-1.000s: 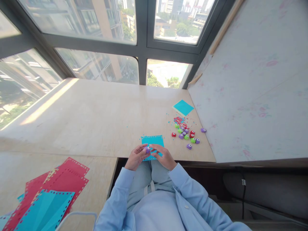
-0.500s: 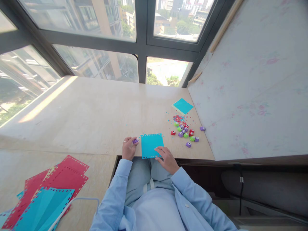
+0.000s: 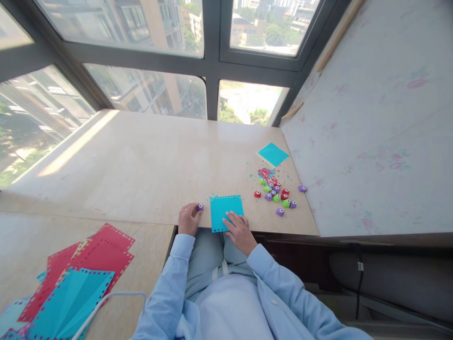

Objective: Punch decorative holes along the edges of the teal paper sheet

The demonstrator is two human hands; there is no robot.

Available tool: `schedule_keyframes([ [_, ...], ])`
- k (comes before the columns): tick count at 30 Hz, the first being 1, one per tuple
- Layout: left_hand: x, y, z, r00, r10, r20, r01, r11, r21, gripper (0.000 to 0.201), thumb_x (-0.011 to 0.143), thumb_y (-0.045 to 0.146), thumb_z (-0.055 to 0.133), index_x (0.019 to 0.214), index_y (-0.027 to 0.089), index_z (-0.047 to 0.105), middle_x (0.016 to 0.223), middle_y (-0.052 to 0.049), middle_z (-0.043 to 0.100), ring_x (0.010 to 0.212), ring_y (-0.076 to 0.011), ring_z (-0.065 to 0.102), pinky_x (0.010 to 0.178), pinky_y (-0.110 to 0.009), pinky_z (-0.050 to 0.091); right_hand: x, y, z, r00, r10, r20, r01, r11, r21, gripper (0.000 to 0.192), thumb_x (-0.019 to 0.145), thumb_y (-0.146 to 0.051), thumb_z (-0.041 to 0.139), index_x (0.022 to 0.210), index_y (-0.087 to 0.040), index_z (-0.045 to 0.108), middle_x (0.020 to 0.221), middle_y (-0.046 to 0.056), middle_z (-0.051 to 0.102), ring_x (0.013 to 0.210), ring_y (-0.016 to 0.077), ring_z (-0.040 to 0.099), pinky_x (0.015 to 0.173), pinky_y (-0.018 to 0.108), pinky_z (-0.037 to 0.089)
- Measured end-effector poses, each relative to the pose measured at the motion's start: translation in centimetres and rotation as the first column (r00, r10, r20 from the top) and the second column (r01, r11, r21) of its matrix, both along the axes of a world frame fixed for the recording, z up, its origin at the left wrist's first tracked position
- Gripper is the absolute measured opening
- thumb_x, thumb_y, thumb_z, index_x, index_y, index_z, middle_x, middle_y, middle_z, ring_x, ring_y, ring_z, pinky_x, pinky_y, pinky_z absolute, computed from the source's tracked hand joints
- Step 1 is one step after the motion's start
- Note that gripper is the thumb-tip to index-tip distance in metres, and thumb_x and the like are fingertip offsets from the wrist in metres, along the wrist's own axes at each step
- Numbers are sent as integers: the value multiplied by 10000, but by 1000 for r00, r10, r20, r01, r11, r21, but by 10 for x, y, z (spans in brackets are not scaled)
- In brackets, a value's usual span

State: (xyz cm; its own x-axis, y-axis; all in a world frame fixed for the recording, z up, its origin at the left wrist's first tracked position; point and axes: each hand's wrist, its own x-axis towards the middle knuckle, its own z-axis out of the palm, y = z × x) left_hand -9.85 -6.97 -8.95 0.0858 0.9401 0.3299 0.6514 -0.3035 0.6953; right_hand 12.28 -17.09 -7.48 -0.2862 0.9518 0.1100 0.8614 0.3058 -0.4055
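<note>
Now I've got the left hand's (image 3: 189,219) fingers pinching the purple punch (image 3: 200,207), just left of the blue sheet (image 3: 222,208) on the desk (image 3: 148,174); right hand (image 3: 239,231) lies unclenched over its near-right corner.

The bench (image 3: 148,160) has a pale, wood-toned top, with a seam setting off its near left section and a strip of sunlight along the far left. Near the middle of the near edge lies a blue sheet (image 3: 222,208) with punched far and near edges. To its right sits a cluster of small red, green and purple pieces (image 3: 276,192), with a few apart. Beyond them are paper bits (image 3: 266,173), then blue paper (image 3: 273,154). Overlapping red sheets (image 3: 106,250) and turquoise sheets (image 3: 72,300) cover part of the near left.
</note>
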Motion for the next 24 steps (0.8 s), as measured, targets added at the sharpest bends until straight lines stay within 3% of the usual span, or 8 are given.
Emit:
schedule_keyframes([
  [6, 14, 7, 5, 998, -42, -40, 41, 999, -24, 162, 812, 282, 588, 939, 221, 669, 945, -73, 712, 929, -254, 631, 860, -400, 479, 3, -2, -5, 995, -39, -91, 44, 997, 61, 314, 908, -177, 539, 1204, -240, 624, 1383, 91, 531, 1322, 258, 429, 1045, 468, 338],
  [15, 17, 11, -7, 1000, -14, -23, 13, 1000, -6, 224, 810, 292, 595, 986, 206, 704, 988, -89, 720, 963, -246, 642, 899, -402, 497, 7, -3, -19, 965, -83, -248, 129, 976, 173, 342, 943, -191, 459, 1247, -220, 612, 1341, 85, 570, 1295, 219, 471, 1040, 433, 415],
  [24, 21, 9, -15, 999, 39, -6, -39, 999, 31, 225, 813, 335, 613, 966, 223, 734, 953, -85, 727, 992, -250, 639, 904, -409, 502, 3, -8, -17, 973, -79, -216, 116, 980, 164, 335, 938, -193, 468, 1234, -225, 622, 1354, 80, 559, 1312, 226, 450, 1074, 457, 390],
])
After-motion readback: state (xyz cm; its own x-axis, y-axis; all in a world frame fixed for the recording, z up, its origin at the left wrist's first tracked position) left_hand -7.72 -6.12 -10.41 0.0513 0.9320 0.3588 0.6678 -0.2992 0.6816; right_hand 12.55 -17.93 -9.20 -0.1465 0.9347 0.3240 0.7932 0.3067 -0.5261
